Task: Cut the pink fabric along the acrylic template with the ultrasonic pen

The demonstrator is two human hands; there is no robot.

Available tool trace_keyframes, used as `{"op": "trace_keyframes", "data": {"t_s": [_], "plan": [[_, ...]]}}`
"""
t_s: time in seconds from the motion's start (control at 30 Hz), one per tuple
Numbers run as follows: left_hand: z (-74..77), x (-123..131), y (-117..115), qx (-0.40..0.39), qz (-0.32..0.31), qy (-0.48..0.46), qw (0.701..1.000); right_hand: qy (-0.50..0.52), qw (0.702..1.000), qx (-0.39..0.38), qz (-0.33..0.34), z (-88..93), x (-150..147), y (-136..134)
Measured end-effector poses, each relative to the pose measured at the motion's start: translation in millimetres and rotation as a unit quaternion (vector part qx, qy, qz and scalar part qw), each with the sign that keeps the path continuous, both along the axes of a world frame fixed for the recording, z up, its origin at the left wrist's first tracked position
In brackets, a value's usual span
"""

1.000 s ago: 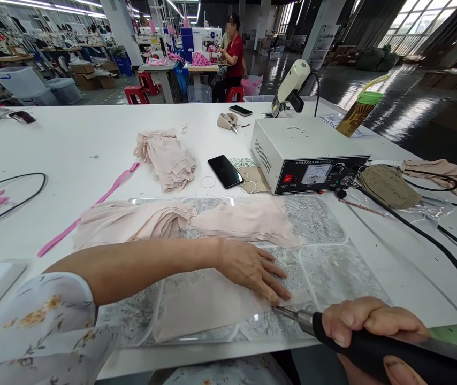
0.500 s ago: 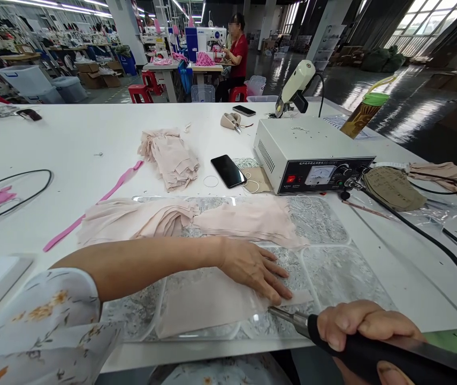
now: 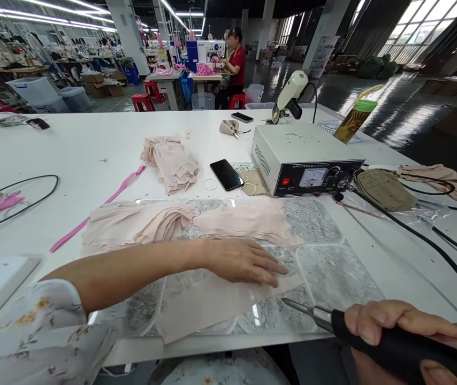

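My left hand (image 3: 242, 262) reaches across from the left with its fingers stretched out, over the upper edge of a thin pale pink fabric piece (image 3: 200, 305). That piece lies slanted on a clear-topped, grey marble-patterned board (image 3: 341, 272), and part of it is hidden under the hand. In my right hand (image 3: 405, 326) is a black-handled cutter (image 3: 373, 331) with a pointed metal tip. The tip is just right of the fabric's lower edge, apart from it. Behind the left hand lie two stacks of pale pink fabric, a left stack (image 3: 132, 224) and a right stack (image 3: 248, 219).
A control box (image 3: 309, 160) with a dial and black cable stands at the back right. Near it are a phone (image 3: 226, 174), small snips (image 3: 229, 128) and a bottle (image 3: 355, 120). A fabric pile (image 3: 170, 163) and pink strip (image 3: 100, 208) lie left. A co-worker (image 3: 234, 64) sits beyond.
The cutter has drawn to the right, away from the fabric's edge. My left hand has moved slightly left and up, and the fabric's right end has swung away from me.
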State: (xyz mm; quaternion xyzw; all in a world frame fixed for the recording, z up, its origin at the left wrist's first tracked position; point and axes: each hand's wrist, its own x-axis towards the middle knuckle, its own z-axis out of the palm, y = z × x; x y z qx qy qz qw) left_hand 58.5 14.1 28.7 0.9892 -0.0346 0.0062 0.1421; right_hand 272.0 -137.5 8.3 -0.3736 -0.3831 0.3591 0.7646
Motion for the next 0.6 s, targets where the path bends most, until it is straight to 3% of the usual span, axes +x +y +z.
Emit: {"op": "trace_keyframes", "data": {"t_s": [0.2, 0.3, 0.47, 0.53, 0.6], "plan": [[-17.6, -16.7, -65.5, 0.105, 0.197, -0.069, 0.972, -0.04, 0.997, 0.059, 0.012, -0.8, -2.2, 24.8], [-26.1, -22.5, -80.4, 0.124, 0.193, -0.076, 0.97, -0.04, 0.997, 0.059, 0.023, -3.5, -2.3, 25.2], [-17.9, -43.8, -69.4, 0.077, 0.097, -0.069, 0.99, -0.008, 0.997, -0.003, 0.077, -12.5, 4.3, -5.1], [-14.2, -50.6, -68.3, 0.049, 0.125, -0.071, 0.988, 0.017, 0.997, 0.006, 0.076, -15.5, 6.6, -14.6], [-13.9, -52.6, -71.6, 0.052, 0.199, -0.067, 0.976, 0.034, 0.997, 0.018, 0.063, -15.4, 6.7, -16.0]]}}
